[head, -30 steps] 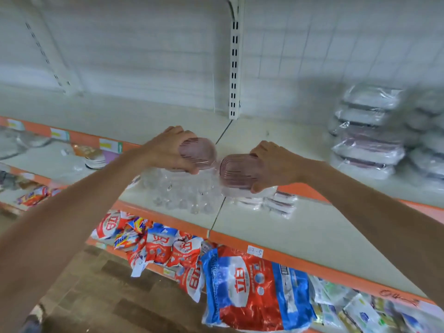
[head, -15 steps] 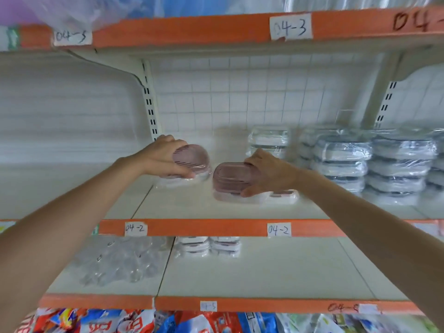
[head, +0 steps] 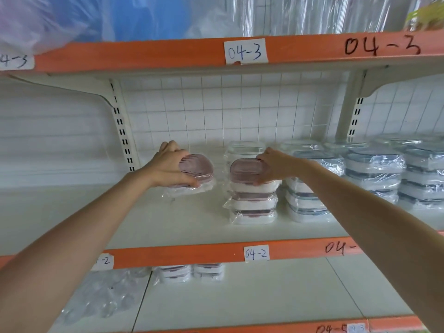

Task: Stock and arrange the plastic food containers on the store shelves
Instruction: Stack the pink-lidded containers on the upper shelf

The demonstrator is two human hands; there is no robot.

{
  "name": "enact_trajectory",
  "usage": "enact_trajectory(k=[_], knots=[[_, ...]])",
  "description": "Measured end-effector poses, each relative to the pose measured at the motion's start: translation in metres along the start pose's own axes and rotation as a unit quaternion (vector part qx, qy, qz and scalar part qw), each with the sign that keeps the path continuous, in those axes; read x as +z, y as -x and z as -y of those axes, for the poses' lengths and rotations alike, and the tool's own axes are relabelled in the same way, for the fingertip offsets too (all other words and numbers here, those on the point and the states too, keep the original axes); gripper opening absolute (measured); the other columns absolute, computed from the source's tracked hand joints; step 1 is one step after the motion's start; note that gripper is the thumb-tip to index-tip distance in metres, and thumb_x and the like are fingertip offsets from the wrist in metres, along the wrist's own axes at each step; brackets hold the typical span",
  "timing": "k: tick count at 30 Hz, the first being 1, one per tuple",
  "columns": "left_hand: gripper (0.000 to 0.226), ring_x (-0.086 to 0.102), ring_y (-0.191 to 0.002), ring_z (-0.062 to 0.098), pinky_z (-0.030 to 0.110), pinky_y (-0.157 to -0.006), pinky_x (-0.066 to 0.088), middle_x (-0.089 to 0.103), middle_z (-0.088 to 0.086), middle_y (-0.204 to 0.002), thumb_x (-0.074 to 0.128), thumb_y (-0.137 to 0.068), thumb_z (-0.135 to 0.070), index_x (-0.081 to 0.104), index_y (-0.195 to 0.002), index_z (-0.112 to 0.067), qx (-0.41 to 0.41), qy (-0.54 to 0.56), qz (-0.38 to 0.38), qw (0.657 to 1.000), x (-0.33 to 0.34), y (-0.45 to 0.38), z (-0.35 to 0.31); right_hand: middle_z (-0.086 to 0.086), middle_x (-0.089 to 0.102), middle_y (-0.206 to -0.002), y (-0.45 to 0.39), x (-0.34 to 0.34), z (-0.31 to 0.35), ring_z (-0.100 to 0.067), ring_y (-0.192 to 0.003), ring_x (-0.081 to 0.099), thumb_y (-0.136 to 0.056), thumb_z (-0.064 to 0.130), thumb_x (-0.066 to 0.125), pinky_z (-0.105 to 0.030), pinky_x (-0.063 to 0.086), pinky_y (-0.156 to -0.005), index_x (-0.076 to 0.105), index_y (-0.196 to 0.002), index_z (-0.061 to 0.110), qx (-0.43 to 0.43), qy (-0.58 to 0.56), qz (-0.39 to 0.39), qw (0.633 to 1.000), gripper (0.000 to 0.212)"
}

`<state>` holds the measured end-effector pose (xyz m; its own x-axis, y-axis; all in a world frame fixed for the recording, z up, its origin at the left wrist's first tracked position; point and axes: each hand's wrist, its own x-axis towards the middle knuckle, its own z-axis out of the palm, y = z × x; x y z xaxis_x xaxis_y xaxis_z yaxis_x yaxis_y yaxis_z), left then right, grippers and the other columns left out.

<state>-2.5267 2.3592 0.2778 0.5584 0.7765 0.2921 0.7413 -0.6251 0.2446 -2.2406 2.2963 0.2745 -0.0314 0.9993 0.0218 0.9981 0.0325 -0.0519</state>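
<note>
My left hand (head: pixel 168 165) grips a plastic-wrapped container with a pink lid (head: pixel 200 170), which rests on the white shelf marked 04-2 (head: pixel 168 219), left of the stacks. My right hand (head: pixel 276 164) grips a second pink-lidded container (head: pixel 247 169) sitting on top of a stack of pink-lidded containers (head: pixel 252 207). Behind that stack stands another wrapped container stack (head: pixel 242 149).
Stacks of blue-lidded wrapped containers (head: pixel 374 174) fill the shelf's right side. An upright slotted post (head: pixel 122 135) stands at the left. The shelf below holds a few more containers (head: pixel 189 272) and clear plastic items (head: pixel 105 294). The orange 04-3 shelf edge (head: pixel 168 54) is overhead.
The view rose from the lower shelves to the 04-2 shelf. Both hands carried their pink-lidded containers forward; the left one now rests on the shelf and the right one on the stack.
</note>
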Motion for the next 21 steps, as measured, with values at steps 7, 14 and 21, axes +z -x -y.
enact_trajectory(k=[7, 14, 21], knots=[[0.083, 0.032, -0.115, 0.012, 0.025, -0.093, 0.032, 0.043, -0.003, -0.119, 0.083, -0.062, -0.048, 0.047, -0.131, -0.02, -0.004, 0.061, -0.018, 0.998, 0.009, -0.015, -0.007, -0.01, 0.049, -0.129, -0.016, 0.009, -0.004, -0.029, -0.116, 0.051, -0.077, 0.052, 0.069, -0.041, 0.04, -0.101, 0.044, -0.133, 0.005, -0.012, 0.027, 0.09, 0.995, 0.077], [0.079, 0.041, -0.122, 0.013, 0.03, -0.102, 0.036, 0.049, -0.001, -0.131, 0.078, -0.065, -0.054, 0.048, -0.13, -0.02, 0.005, 0.094, -0.021, 0.995, 0.018, -0.043, -0.034, -0.007, 0.044, -0.142, -0.025, 0.005, -0.013, -0.028, -0.129, 0.041, -0.077, 0.058, 0.065, -0.036, 0.034, -0.106, 0.031, -0.145, 0.012, -0.027, 0.064, 0.107, 0.992, 0.089], [0.079, 0.048, -0.117, 0.01, 0.022, -0.096, 0.037, 0.051, -0.003, -0.129, 0.08, -0.062, -0.053, 0.05, -0.128, -0.02, 0.017, 0.109, -0.003, 0.994, 0.031, -0.069, -0.061, 0.001, 0.023, -0.155, -0.02, -0.015, -0.029, -0.018, -0.14, 0.025, -0.076, 0.033, 0.076, -0.025, 0.018, -0.11, 0.012, -0.151, 0.019, -0.063, -0.088, 0.025, 0.994, 0.099]])
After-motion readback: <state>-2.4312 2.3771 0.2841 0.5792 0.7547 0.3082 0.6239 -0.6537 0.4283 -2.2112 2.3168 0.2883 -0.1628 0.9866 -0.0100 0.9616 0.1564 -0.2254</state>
